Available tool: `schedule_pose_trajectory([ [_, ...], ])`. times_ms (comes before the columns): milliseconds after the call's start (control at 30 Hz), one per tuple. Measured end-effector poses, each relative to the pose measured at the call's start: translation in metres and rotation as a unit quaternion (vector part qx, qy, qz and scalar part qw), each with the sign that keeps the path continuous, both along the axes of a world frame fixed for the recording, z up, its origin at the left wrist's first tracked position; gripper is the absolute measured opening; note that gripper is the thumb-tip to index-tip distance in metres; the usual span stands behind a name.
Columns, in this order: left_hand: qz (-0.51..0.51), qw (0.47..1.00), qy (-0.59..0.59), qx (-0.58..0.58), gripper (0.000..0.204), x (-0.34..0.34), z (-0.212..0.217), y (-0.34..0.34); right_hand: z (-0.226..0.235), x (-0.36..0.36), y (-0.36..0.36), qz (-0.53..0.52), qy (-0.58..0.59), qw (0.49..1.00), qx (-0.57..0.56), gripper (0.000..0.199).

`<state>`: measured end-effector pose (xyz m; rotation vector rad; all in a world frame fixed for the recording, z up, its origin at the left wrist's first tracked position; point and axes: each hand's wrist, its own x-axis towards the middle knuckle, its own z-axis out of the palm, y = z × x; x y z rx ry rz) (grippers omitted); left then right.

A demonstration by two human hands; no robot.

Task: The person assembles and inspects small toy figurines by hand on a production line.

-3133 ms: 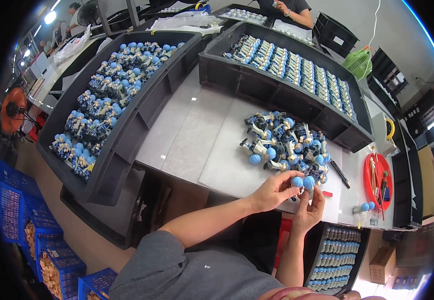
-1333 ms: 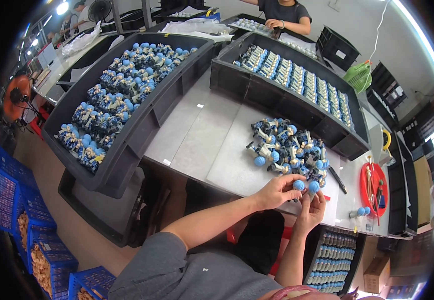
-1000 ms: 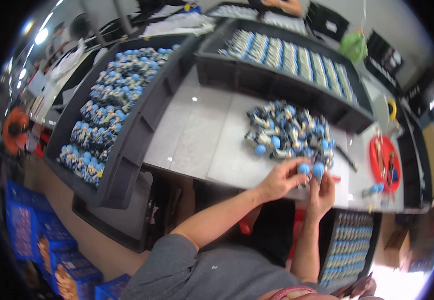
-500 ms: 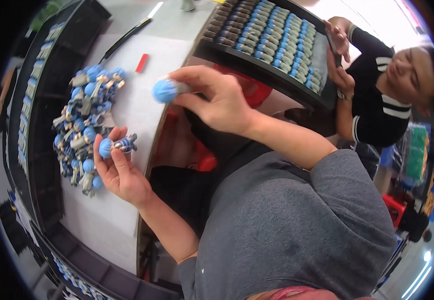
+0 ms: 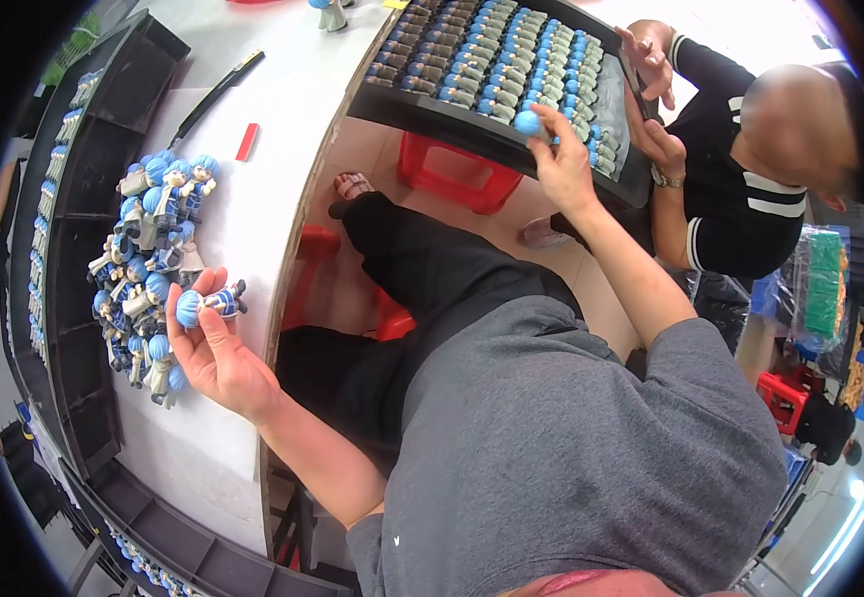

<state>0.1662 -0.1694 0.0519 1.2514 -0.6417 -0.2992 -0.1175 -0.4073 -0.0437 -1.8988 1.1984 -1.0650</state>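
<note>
My left hand (image 5: 221,363) is closed around a small figurine (image 5: 221,301) with blue hair and dark blue clothing. It lies across my fingers, pinned by the thumb, beside a heap of similar blue-haired figurines (image 5: 143,284) on the white table (image 5: 198,448). Reaching out to the right, my right hand (image 5: 566,169) pinches a second figurine by the body. Only its blue head (image 5: 528,123) shows clearly, right over the near edge of a black tray (image 5: 481,119). Rows of figurines in grey and brown clothing fill most of that tray.
A co-worker's hand (image 5: 666,154) rests at the tray's right end. On the table lie a black, long thin tool (image 5: 215,95) and a red block (image 5: 247,141). Black racks (image 5: 84,338) border the table's left side. Red stools (image 5: 462,174) stand below.
My right hand has carried its figurine rightward from over the table edge to the tray. The left hand still holds its figurine. The view has shifted slightly.
</note>
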Motion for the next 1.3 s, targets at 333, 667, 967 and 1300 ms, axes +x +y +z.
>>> schedule_pose_trajectory([
  [333,0.003,1.000,-0.013,0.009,0.034,-0.001,0.000,-0.002,-0.045,-0.061,-0.048,-0.114,0.115,0.985,-0.058,0.040],
  [667,0.010,1.000,-0.016,0.016,0.034,-0.001,0.000,-0.003,-0.084,-0.099,-0.092,-0.228,0.232,0.945,-0.042,0.037],
  [967,0.009,0.999,-0.028,0.027,0.034,0.000,-0.003,-0.001,-0.088,-0.111,-0.129,-0.315,0.295,0.902,-0.008,0.043],
  [1300,0.017,0.999,-0.030,0.038,0.035,0.000,-0.004,-0.007,-0.098,-0.117,-0.140,-0.352,0.276,0.892,0.066,0.039],
])
